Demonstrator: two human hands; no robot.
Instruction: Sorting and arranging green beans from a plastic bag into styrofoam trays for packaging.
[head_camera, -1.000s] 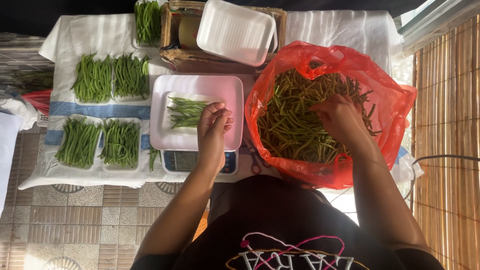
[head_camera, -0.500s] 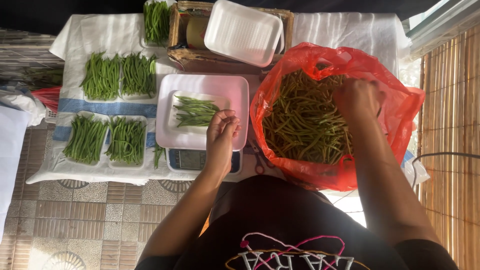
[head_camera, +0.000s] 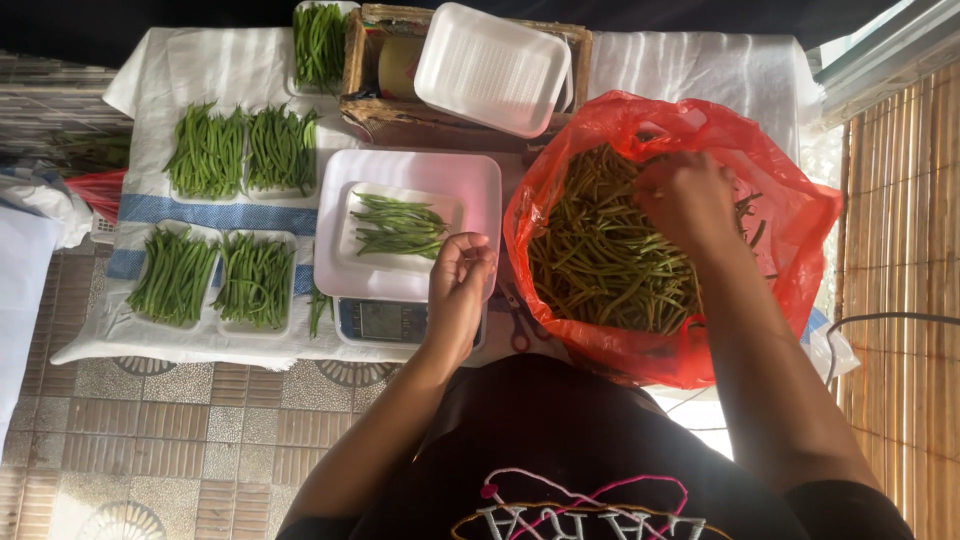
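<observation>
A red plastic bag (head_camera: 790, 215) full of loose green beans (head_camera: 600, 260) stands open at the right of the table. My right hand (head_camera: 685, 200) is down inside it, fingers curled into the beans at the far side. My left hand (head_camera: 458, 280) hovers over the near right corner of the pink scale platform (head_camera: 470, 175), fingers curled, nothing visible in it. On the platform lies a white foam tray (head_camera: 448, 205) with a small pile of beans (head_camera: 398, 225). The scale's display (head_camera: 382, 320) shows below the platform.
Several white trays of sorted green beans (head_camera: 215, 280) lie on the white cloth (head_camera: 200, 70) at the left. A wicker basket (head_camera: 385, 115) with an upturned empty foam tray (head_camera: 492, 68) sits at the back. Scissors (head_camera: 515, 325) lie by the bag. Bamboo screen (head_camera: 900, 250) at right.
My left hand has drawn back from the tray toward the near edge of the scale. My right hand has moved from the bag's middle to its far side.
</observation>
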